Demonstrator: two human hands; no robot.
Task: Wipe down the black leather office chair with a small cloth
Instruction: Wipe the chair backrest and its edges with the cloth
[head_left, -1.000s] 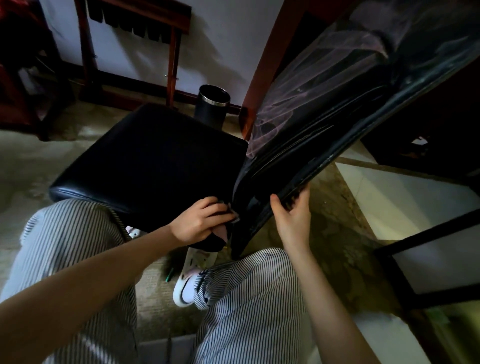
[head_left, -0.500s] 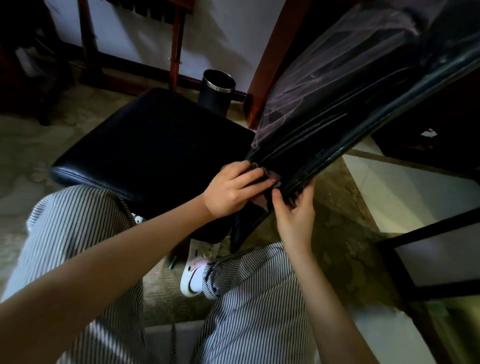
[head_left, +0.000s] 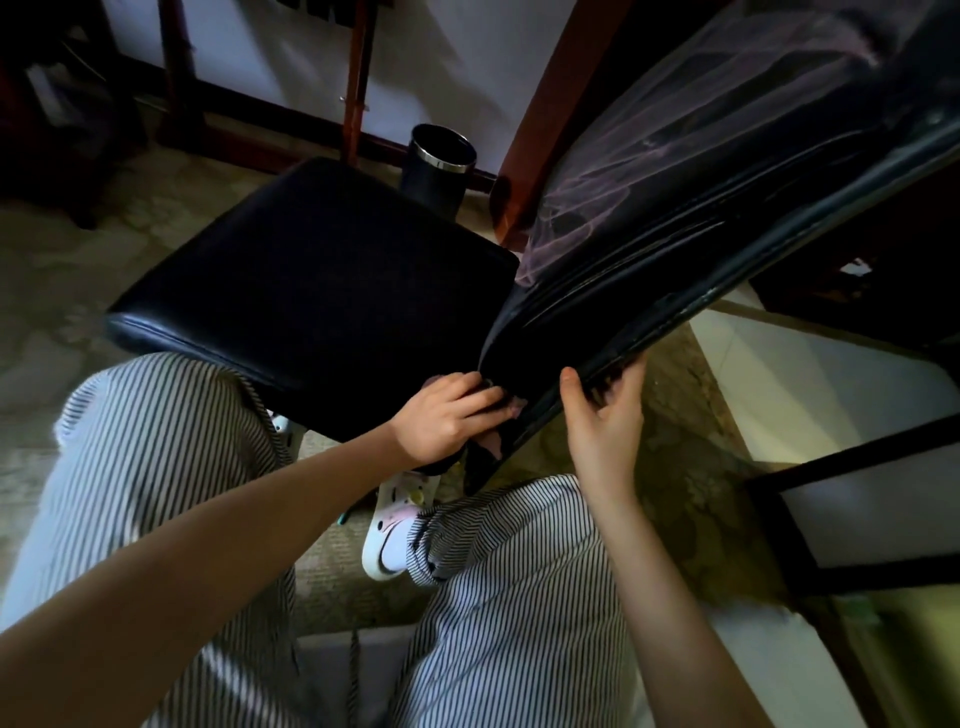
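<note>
Head view. The black leather office chair (head_left: 613, 291) fills the centre of the frame, its seat (head_left: 311, 291) to the left and its backrest (head_left: 727, 197) slanting up to the upper right, with a thin translucent film lying over the upper part. The left hand (head_left: 441, 415) sits at the crease where seat and backrest meet, fingers (head_left: 475, 397) curled down and clamped on what appears to be a small pinkish cloth (head_left: 515, 410). Most of the cloth is hidden under the hand. The right hand (head_left: 605, 415) grips the lower rim of the backrest, thumb on the front face and fingers wrapped behind the edge. Striped trousers (head_left: 171, 467) and a white shoe (head_left: 392, 540) occupy the foreground. A dark steel-rimmed tumbler (head_left: 439, 166) stands on the floor (head_left: 62, 291) beyond the seat.
</note>
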